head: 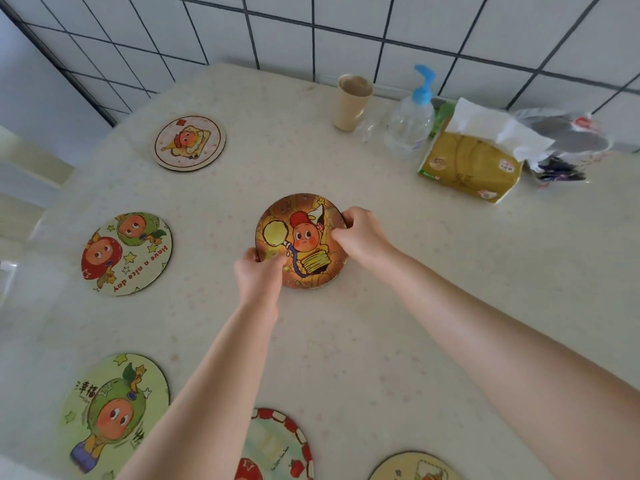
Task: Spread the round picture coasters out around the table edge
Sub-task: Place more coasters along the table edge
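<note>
A yellow-brown round coaster [304, 233] with a cartoon figure is at the middle of the pale table [398, 306]. My left hand [258, 275] pinches its lower left edge and my right hand [360, 233] grips its right edge. A thin edge under it hints at another coaster below. Other coasters lie along the table's sides: a pink one [189, 143] at far left, a red-and-green one [127, 252] at left, a green one [114, 414] at near left, a strawberry one [277, 448] at the near edge, and a cream one [414, 467] at near right.
At the back of the table stand a beige cup [352, 102], a clear pump bottle [410, 119] with a blue top, a yellow tissue pack [471, 164] and a crumpled plastic bag [564, 143]. A tiled wall rises behind them.
</note>
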The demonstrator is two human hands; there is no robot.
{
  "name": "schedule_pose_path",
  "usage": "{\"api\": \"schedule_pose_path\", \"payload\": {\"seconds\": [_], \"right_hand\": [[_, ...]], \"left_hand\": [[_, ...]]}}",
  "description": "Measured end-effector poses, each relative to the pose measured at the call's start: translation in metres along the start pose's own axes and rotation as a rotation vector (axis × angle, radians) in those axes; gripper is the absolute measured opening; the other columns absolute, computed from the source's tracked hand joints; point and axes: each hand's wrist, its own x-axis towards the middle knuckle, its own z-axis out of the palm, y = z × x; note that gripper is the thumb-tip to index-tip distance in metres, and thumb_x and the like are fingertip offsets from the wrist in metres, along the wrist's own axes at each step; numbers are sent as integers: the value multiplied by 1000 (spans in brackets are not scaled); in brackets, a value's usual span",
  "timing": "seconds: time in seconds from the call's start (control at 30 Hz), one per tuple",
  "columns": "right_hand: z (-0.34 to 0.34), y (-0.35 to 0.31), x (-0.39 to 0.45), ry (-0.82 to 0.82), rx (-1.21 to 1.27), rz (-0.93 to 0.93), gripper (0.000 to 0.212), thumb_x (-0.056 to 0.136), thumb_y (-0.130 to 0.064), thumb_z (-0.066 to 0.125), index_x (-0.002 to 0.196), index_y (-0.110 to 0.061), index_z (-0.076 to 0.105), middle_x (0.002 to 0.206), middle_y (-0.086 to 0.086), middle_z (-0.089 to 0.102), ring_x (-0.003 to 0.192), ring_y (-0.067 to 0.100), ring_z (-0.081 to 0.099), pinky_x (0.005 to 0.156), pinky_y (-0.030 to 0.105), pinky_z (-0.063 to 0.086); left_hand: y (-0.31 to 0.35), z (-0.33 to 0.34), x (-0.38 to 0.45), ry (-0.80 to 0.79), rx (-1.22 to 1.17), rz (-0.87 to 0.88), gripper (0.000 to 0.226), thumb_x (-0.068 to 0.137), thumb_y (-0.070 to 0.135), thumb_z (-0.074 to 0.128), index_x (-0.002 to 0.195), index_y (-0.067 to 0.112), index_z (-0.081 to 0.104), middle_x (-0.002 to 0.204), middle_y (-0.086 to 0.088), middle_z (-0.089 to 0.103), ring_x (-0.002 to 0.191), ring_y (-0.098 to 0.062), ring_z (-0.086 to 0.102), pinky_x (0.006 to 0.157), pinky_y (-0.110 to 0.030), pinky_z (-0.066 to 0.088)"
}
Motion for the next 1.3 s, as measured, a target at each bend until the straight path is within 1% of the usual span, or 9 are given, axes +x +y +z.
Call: {"api": "schedule_pose_path", "payload": {"seconds": [0.13,0.3,0.4,0.47,0.8,0.9,1.0,1.13,1.3], "right_hand": [[-26,43,-32,29,91,32,14,79,-8,58,91,-12,64,90,11,68,87,28,66,73,37,55],[-70,108,-77,67,146,46,16,78,-6,59,81,-21,62,87,7,69,90,30,67,84,46,56],[-108,156,-111,90,155,33,14,82,-5,58,86,-17,64,88,6,68,90,31,67,84,47,55],[-133,187,-132,107,159,23,13,84,-4,57,91,-11,65,91,7,67,91,31,67,85,47,54],[-287,354,-234,269,160,118,14,87,-11,56,95,-19,64,90,-1,66,86,21,64,70,28,50],[-318,384,-251,289,181,158,14,86,-11,57,96,-15,66,90,1,68,87,24,66,75,33,54],[-337,402,-261,311,218,187,13,85,-9,58,92,-19,64,84,-3,66,84,22,65,68,28,51],[-350,417,-267,337,248,245,18,84,-9,58,98,-15,67,95,4,68,88,23,64,75,29,50],[-359,429,-272,347,238,284,13,85,-10,57,90,-18,67,84,-3,66,79,16,62,70,27,48]], "left_hand": [[-25,12,-43,-41,16,-8,13,78,8,69,89,15,65,81,2,70,70,-7,63,51,-19,43],[-64,39,-107,-73,57,-20,7,79,10,68,86,11,65,81,-1,72,72,-12,67,50,-17,46],[-93,68,-157,-92,74,-35,4,79,9,67,81,10,64,83,-8,73,79,-26,69,67,-32,54],[-114,88,-191,-103,74,-51,4,79,9,67,82,10,65,83,-8,73,83,-27,70,72,-35,55],[-205,218,-378,-243,61,-101,5,86,11,64,84,16,65,84,-1,72,83,-17,68,57,-22,47],[-215,240,-406,-283,116,-90,6,86,10,63,85,15,65,87,-5,73,86,-21,69,64,-29,54],[-218,258,-422,-312,156,-67,9,85,7,62,82,15,64,86,-7,72,84,-25,70,74,-37,59],[-223,273,-433,-343,199,-21,12,85,9,64,78,20,63,82,-1,71,78,-19,69,60,-26,54],[-228,281,-437,-371,262,-11,16,83,8,62,75,22,63,74,6,69,68,-8,66,49,-17,47]]}}
